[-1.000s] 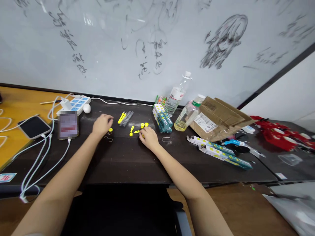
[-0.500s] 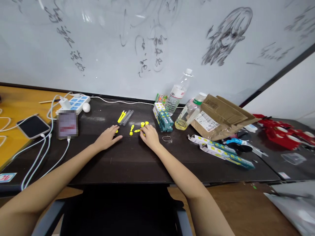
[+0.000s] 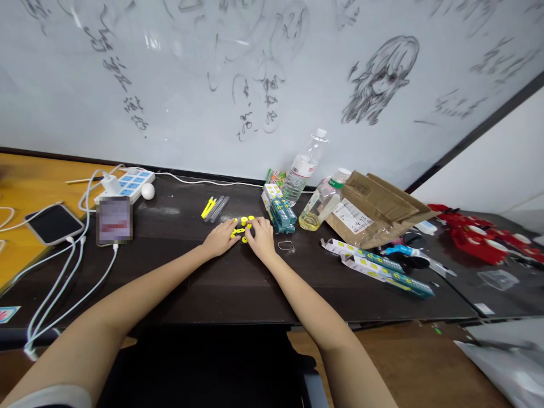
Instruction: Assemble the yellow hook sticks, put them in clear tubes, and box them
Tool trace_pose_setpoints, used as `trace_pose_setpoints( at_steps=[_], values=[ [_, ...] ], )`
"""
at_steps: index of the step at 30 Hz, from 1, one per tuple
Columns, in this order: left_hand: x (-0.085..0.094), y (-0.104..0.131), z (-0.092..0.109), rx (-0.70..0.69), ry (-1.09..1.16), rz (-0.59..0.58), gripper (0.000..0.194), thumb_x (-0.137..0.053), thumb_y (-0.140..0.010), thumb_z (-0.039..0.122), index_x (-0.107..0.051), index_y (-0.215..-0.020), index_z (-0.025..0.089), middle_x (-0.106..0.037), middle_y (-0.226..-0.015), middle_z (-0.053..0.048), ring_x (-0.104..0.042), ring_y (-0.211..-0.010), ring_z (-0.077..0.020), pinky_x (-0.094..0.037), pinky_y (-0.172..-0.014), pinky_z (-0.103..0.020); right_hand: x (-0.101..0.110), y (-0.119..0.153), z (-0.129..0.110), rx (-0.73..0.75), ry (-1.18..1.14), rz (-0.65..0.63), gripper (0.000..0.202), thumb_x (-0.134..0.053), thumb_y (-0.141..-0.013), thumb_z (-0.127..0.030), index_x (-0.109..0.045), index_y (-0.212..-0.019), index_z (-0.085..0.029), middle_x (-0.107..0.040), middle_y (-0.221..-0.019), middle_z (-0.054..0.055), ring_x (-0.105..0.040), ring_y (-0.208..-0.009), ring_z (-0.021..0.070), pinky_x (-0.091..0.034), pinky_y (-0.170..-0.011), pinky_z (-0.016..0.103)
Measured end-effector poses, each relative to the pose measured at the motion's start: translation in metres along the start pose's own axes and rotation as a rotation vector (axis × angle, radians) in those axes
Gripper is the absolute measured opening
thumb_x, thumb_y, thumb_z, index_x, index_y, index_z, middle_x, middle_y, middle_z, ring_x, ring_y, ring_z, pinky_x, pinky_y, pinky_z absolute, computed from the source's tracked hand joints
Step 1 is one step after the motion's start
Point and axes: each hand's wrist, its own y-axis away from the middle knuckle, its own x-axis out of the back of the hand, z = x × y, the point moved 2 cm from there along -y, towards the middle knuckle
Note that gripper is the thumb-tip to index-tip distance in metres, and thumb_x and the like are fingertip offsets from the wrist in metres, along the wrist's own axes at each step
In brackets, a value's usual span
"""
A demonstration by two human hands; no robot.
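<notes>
Several small yellow plastic pieces [image 3: 240, 230], some round and some narrow, lie bunched on the dark desk between my hands. My left hand [image 3: 220, 238] rests palm down at their left side, its fingers stretched and the thumb apart, fingertips at the nearest pieces. On the other side my right hand [image 3: 260, 238] lies palm down with its fingers slightly bent and spread, touching or close beside the round pieces. Part of the bunch is hidden by my fingers. Behind my left hand are yellow sticks [image 3: 208, 207] and clear grey tubes [image 3: 219, 209], laid side by side.
Teal-and-white boxes [image 3: 279, 208] stand right of my right hand, by a water bottle [image 3: 300, 173] and a bottle of yellow liquid [image 3: 323, 201]. Opened boxes [image 3: 385, 271] and a brown cardboard package [image 3: 369, 209] lie farther right. Charging cables and a power strip [image 3: 131, 184] occupy the left.
My left hand has moved right, toward my right hand. The yellow pieces that lay spread out are now closer together between both hands. The camera view has shifted slightly.
</notes>
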Motion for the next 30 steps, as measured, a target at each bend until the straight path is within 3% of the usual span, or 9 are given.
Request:
trace_pose_setpoints(
  at_steps=[5,9,11,14,17,19,25,28,30],
  values=[
    [0.002,-0.008,0.015,-0.02,0.071,0.095,0.056,-0.048,-0.087,0.04,-0.041,-0.133,0.01,-0.046,-0.139,-0.018,-0.038,-0.134,-0.0284,-0.033,-0.108,-0.043,-0.001,0.001,-0.001,0.006,0.0,-0.038,0.023,-0.049,-0.088,-0.029,-0.062,-0.106,-0.021,-0.056,-0.105,0.009,-0.047,-0.102,0.0239,-0.036,-0.089,0.037],
    [0.035,-0.009,0.008,-0.03,0.073,0.244,0.034,-0.044,-0.088,0.031,-0.053,-0.118,0.018,-0.06,-0.117,-0.011,-0.054,-0.113,-0.0233,-0.04,-0.099,-0.038,-0.003,0.0,0.003,-0.008,0.006,-0.036,0.023,-0.048,-0.088,-0.027,-0.061,-0.106,-0.021,-0.056,-0.106,0.009,-0.046,-0.102,0.0242,-0.035,-0.089,0.037],
    [0.055,-0.017,-0.011,0.045,0.017,0.271,0.026,-0.043,-0.089,0.03,-0.059,-0.105,0.019,-0.063,-0.107,-0.009,-0.056,-0.106,-0.0238,-0.041,-0.096,-0.038,-0.005,0.0,0.004,-0.01,0.005,-0.042,0.023,-0.048,-0.088,-0.027,-0.062,-0.105,-0.021,-0.056,-0.106,0.009,-0.046,-0.102,0.024,-0.035,-0.089,0.037],
    [0.077,-0.037,-0.053,0.317,-0.059,0.303,0.02,-0.046,-0.086,0.028,-0.062,-0.095,0.02,-0.063,-0.103,-0.01,-0.057,-0.101,-0.0251,-0.044,-0.088,-0.037,-0.006,-0.001,0.003,-0.009,-0.004,-0.049,0.022,-0.048,-0.089,-0.027,-0.062,-0.104,-0.021,-0.056,-0.106,0.008,-0.046,-0.102,0.0237,-0.034,-0.09,0.036],
    [0.077,-0.056,-0.094,0.634,-0.048,0.089,0.019,-0.058,-0.078,0.028,-0.061,-0.094,0.019,-0.065,-0.102,-0.01,-0.06,-0.096,-0.0263,-0.046,-0.081,-0.035,-0.005,-0.002,0.001,0.001,-0.016,-0.053,0.022,-0.047,-0.09,-0.028,-0.062,-0.104,-0.021,-0.057,-0.104,0.008,-0.046,-0.102,0.0229,-0.035,-0.089,0.035],
    [0.071,-0.065,-0.108,0.726,-0.025,-0.015,0.024,-0.066,-0.07,0.028,-0.061,-0.091,0.018,-0.066,-0.098,-0.012,-0.062,-0.094,-0.0281,-0.046,-0.078,-0.034,-0.004,-0.002,0.0,0.005,-0.018,-0.056,0.022,-0.047,-0.09,-0.028,-0.062,-0.105,-0.021,-0.056,-0.104,0.008,-0.046,-0.102,0.0222,-0.035,-0.089,0.034],
    [0.067,-0.062,-0.109,0.677,0.0,0.05,0.031,-0.061,-0.071,0.017,-0.06,-0.101,0.018,-0.067,-0.091,-0.01,-0.061,-0.086,-0.0249,-0.045,-0.073,-0.031,-0.005,-0.002,0.001,0.021,0.004,-0.066,0.022,-0.046,-0.091,-0.028,-0.062,-0.105,-0.021,-0.056,-0.104,0.007,-0.047,-0.103,0.0219,-0.036,-0.091,0.035],
    [0.075,-0.047,-0.093,0.598,0.053,0.136,0.033,-0.047,-0.081,0.016,-0.057,-0.112,0.019,-0.064,-0.08,-0.005,-0.06,-0.075,-0.0185,-0.044,-0.07,-0.027,-0.005,-0.003,0.002,0.011,-0.006,-0.064,0.022,-0.046,-0.091,-0.029,-0.062,-0.105,-0.021,-0.056,-0.105,0.008,-0.047,-0.102,0.0221,-0.036,-0.091,0.035],
    [0.08,-0.033,-0.073,0.441,0.232,0.299,0.026,-0.043,-0.085,0.02,-0.061,-0.104,0.017,-0.061,-0.073,-0.003,-0.057,-0.067,-0.0159,-0.044,-0.066,-0.025,-0.005,-0.003,0.001,0.001,-0.02,-0.065,0.023,-0.045,-0.091,-0.029,-0.062,-0.105,-0.022,-0.056,-0.105,0.008,-0.047,-0.103,0.0223,-0.036,-0.09,0.035]
  ],
)
